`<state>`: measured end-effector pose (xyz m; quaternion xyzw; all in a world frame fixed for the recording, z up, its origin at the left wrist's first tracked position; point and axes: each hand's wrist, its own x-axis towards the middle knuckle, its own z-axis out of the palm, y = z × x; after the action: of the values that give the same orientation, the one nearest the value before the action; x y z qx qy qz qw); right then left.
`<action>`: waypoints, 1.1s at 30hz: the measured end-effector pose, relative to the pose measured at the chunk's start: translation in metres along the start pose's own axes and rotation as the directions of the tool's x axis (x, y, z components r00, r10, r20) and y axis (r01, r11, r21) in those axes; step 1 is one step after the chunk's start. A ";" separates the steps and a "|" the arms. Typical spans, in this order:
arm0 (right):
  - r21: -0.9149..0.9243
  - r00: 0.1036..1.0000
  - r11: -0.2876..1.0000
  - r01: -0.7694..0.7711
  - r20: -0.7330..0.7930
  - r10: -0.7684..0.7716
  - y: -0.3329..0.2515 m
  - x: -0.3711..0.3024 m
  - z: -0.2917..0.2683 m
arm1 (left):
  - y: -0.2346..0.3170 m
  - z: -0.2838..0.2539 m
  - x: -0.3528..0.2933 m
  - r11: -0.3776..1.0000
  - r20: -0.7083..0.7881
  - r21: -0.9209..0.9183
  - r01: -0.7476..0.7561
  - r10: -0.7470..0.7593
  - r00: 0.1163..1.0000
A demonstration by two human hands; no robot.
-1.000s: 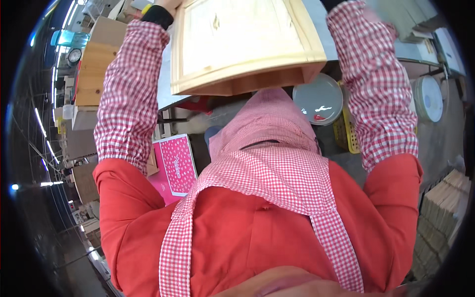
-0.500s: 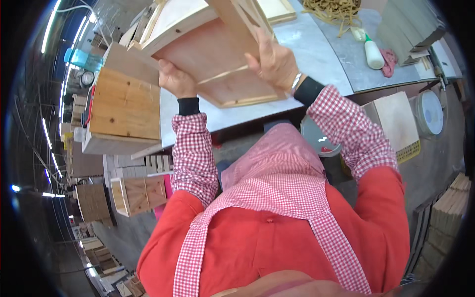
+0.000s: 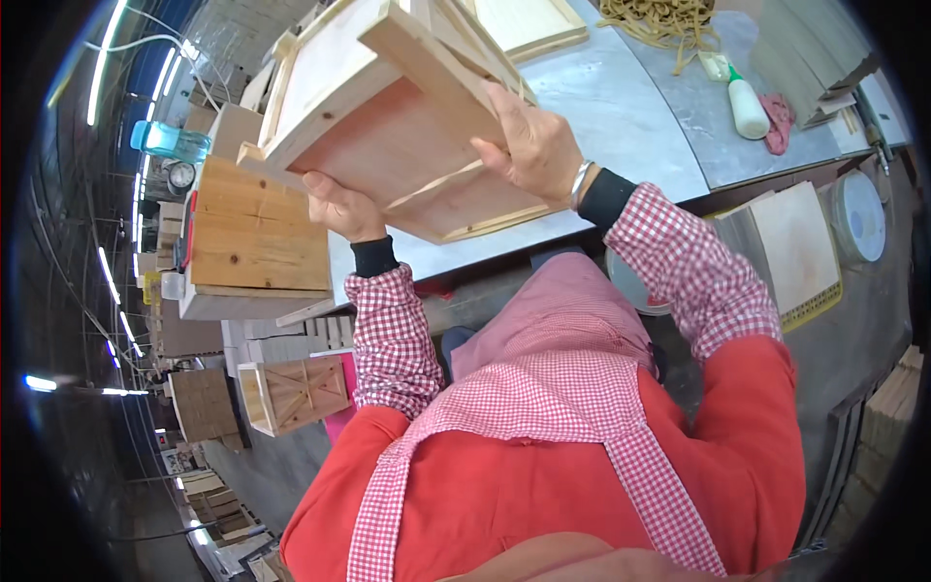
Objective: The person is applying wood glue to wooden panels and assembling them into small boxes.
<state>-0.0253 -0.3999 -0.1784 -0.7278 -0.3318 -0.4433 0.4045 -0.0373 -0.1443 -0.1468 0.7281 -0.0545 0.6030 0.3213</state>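
Tilted up over the worktable point(image 3: 621, 107) is an unpainted wooden box point(image 3: 388, 145) with a pinkish-tan panel and pale strips along its edges. My left hand point(image 3: 344, 206) is closed on its near left edge, thumb against the panel. Closed on the right side is my right hand point(image 3: 538, 145), by a short wooden leg-like bar that juts out from the frame. Part of the box's lower edge seems to rest on or just above the table; I cannot tell which. Behind it lies a shallow wooden frame point(image 3: 529, 24).
A stained wooden box point(image 3: 257, 223) stands left of the table, a blue jug point(image 3: 170, 141) beyond it. At the right lie tan rubber bands point(image 3: 659, 19), a white glue bottle point(image 3: 747, 107) and a pink cloth point(image 3: 778, 121). Below are a yellow crate point(image 3: 810, 306) and a bucket point(image 3: 858, 213).
The wooden box has come slightly nearer to me and tilted, its left side dropping most. My left hand has moved down with it. Both hands keep their hold; the whole view has shifted a little.
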 end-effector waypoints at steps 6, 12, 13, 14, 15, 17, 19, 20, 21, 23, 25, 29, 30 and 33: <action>0.187 0.978 0.962 -0.200 0.100 0.184 0.004 0.002 -0.009 | -0.003 -0.054 0.017 0.973 0.374 0.102 0.209 -0.232 0.898; 0.102 0.570 0.576 -0.811 0.360 0.739 0.061 -0.005 0.005 | 0.122 -0.024 0.107 0.804 0.315 0.169 -0.570 0.504 0.804; 0.106 0.555 0.561 -0.821 0.380 0.740 0.066 -0.007 0.013 | 0.135 -0.009 0.118 0.778 0.405 0.038 -0.627 0.561 0.722; 0.110 0.543 0.549 -0.829 0.395 0.741 0.072 -0.007 0.021 | 0.144 0.009 0.128 0.741 0.475 -0.099 -0.664 0.622 0.623; 0.117 0.534 0.539 -0.834 0.413 0.737 0.076 -0.006 0.030 | 0.155 0.022 0.129 0.719 0.541 -0.120 -0.685 0.626 0.562; 0.112 0.569 0.575 -0.810 0.386 0.726 0.085 -0.006 0.043 | 0.154 0.052 0.129 0.694 0.592 -0.119 -0.710 0.624 0.510; 0.084 0.600 0.608 -0.790 0.315 0.736 0.095 -0.002 0.051 | 0.129 0.094 0.135 0.193 0.045 -0.232 -0.953 0.981 0.187; 0.080 0.601 0.610 -0.788 0.313 0.736 0.099 0.006 0.048 | 0.136 0.091 0.132 0.194 0.040 -0.231 -0.954 0.981 0.189; 0.142 0.658 0.643 -0.752 0.205 0.724 0.106 0.018 0.043 | 0.143 0.079 0.127 0.411 0.309 -0.333 -0.849 0.898 0.313; 0.257 0.760 0.735 -0.627 -0.002 0.650 0.102 0.063 0.025 | 0.159 0.052 0.123 0.806 0.775 -0.278 -0.522 0.510 0.374; 0.283 0.835 0.800 -0.529 0.009 0.550 0.062 0.103 -0.008 | 0.160 0.047 0.121 0.821 0.758 -0.227 -0.523 0.487 0.435; 0.149 0.857 0.849 -0.507 0.190 0.479 0.028 0.053 -0.025 | 0.159 0.046 0.110 0.847 0.713 -0.185 -0.499 0.465 0.524; 0.140 0.838 0.832 -0.537 0.203 0.507 0.025 0.041 -0.025 | 0.158 0.049 0.107 0.847 0.693 -0.207 -0.490 0.480 0.537; 0.242 0.895 0.883 -0.402 -0.098 0.434 -0.007 0.069 -0.040 | 0.153 0.062 0.102 0.866 0.576 -0.288 -0.409 0.498 0.648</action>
<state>-0.0199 -0.4230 -0.1021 -0.6989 -0.1816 -0.3601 0.5907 -0.0294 -0.2665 0.0033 0.8273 -0.3795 0.3778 0.1697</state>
